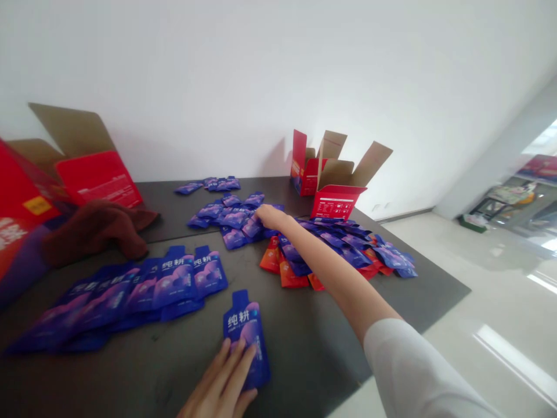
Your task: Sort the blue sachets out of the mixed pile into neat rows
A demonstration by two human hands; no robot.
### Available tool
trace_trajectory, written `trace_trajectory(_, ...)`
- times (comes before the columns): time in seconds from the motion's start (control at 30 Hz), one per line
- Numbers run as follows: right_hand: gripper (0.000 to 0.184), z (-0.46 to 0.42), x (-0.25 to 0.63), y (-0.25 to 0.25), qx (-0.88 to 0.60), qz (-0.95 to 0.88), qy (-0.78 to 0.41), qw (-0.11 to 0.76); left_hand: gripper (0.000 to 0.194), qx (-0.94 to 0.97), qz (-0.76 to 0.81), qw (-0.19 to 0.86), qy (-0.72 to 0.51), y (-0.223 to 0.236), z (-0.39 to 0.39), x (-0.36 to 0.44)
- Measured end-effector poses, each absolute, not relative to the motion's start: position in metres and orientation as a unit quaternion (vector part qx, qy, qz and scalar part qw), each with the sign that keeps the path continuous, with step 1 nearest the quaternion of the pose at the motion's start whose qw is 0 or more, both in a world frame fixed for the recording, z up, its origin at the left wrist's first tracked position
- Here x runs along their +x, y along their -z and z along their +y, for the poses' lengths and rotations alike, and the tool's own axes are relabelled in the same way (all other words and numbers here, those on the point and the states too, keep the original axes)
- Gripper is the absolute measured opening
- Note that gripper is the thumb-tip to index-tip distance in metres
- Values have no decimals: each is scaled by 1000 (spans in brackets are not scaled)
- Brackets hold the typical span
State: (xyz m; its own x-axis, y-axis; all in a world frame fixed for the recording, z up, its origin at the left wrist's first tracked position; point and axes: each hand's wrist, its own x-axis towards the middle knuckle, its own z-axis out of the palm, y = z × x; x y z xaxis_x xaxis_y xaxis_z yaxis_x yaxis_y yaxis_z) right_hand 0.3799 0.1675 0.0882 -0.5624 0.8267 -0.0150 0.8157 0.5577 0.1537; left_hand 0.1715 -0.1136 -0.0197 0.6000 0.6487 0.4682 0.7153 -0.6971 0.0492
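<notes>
Reaching into the far pile of purple pouches (235,216) with my right hand (270,217), I can't tell whether those fingers pinch one. My left hand (223,377) lies over a single pouch (247,332) on the table (308,337), fingers resting, not gripping. This picking step, I judge, calls for a light pinch. Red boxes (336,203) stand flaps up, insides hidden.

Left fingers (232,362) touch a blue pouch (248,330), right fingers (263,213) another pouch (251,227).
</notes>
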Motion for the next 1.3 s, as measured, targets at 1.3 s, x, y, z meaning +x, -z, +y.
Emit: trace_trajectory(1.3, 60, -103, 396, -38, 360, 925, 91, -79, 59, -841, -525, 19, 128, -4, -115, 203)
